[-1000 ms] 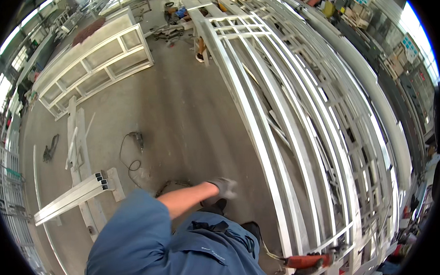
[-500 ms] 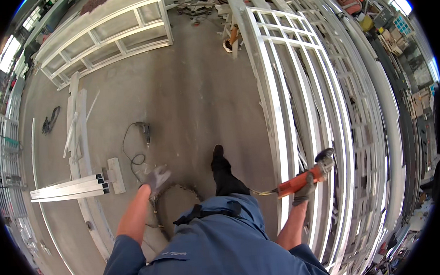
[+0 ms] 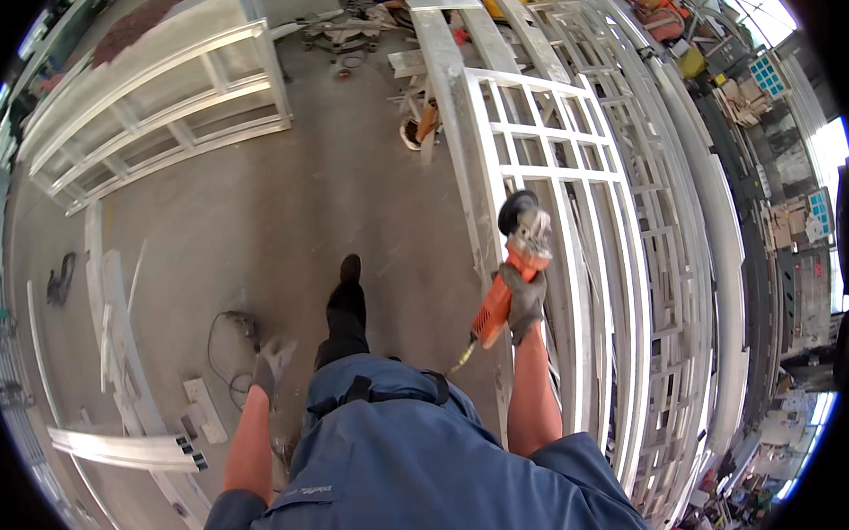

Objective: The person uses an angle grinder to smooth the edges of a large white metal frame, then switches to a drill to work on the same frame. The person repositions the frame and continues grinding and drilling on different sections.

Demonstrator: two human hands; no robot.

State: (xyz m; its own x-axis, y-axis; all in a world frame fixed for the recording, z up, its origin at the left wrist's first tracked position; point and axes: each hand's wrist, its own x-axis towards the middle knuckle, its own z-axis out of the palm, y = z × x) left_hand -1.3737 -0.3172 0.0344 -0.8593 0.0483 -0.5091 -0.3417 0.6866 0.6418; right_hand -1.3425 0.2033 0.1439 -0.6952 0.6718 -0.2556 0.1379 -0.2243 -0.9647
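Note:
My right hand (image 3: pixel 524 297), in a dark grey glove, is wrapped round the body of an orange angle grinder (image 3: pixel 491 311). The grinder's metal head and dark round disc (image 3: pixel 517 211) point away from me, over the near-left edge of a long white metal frame (image 3: pixel 558 176). A cord runs from its rear end toward my waist. My left hand (image 3: pixel 271 364), in a light grey glove, hangs low at my left side with its fingers apart and nothing in it, slightly blurred. Below it on the floor lies a corded drill (image 3: pixel 244 323), partly beside the hand in this view.
White square tubes (image 3: pixel 125 449) lie at the left near a short pale block (image 3: pixel 204 409). A paneled metal frame (image 3: pixel 171 105) stands at the far left. More stacked metal frames (image 3: pixel 664 226) line the right side. Scrap pieces (image 3: pixel 342 36) lie far ahead.
My right hand has swung the grinder leftward and forward, and its disc end has turned away from me. My left hand has lowered leftward. My body has moved and the whole view has shifted.

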